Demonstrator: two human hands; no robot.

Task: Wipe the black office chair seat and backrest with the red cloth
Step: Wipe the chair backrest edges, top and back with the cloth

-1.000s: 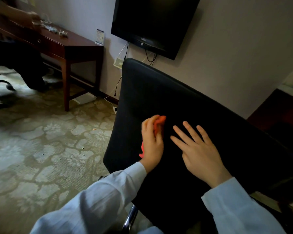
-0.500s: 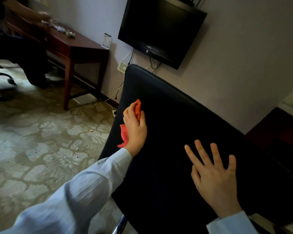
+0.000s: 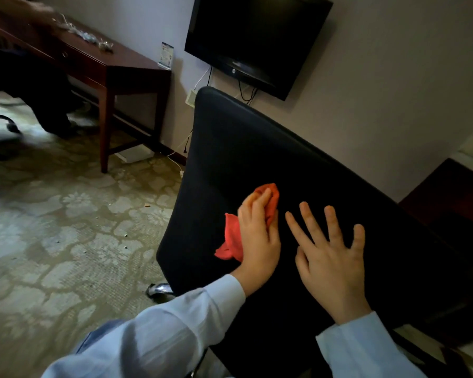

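Since half a second ago the left hand (image 3: 258,236) is sliding the cloth (image 3: 234,237) inward from the chair's (image 3: 257,148) left edge toward the middle of the panel, and it is now sitting just beside the right hand (image 3: 329,264), which is lying a little higher on the panel than before. Fingers of the left hand are curling over the bunched cloth and pressing it against the black surface; red folds are poking out above the fingertips and trailing below the palm toward the left edge. Flat and spread, the right hand is gripping nothing, its palm resting on the panel to the right of the cloth. Smooth, matte and dark, the chair panel is showing rounded corners and a faint ridge along its far edge; whether this panel is the seat or the backrest I cannot tell. Both sleeves (image 3: 175,328) are looking like pale blue shirt fabric with buttoned cuffs. A shiny chrome piece (image 3: 159,290) is peeking out below the panel's left corner. On the wall a black TV (image 3: 254,36) is hanging with a small round logo on its lower bezel, too small to read. Standing at the desk's (image 3: 120,64) far corner, a small card (image 3: 166,55) is carrying blue print that is unreadable. Patterned carpet (image 3: 52,227) is covering the floor.
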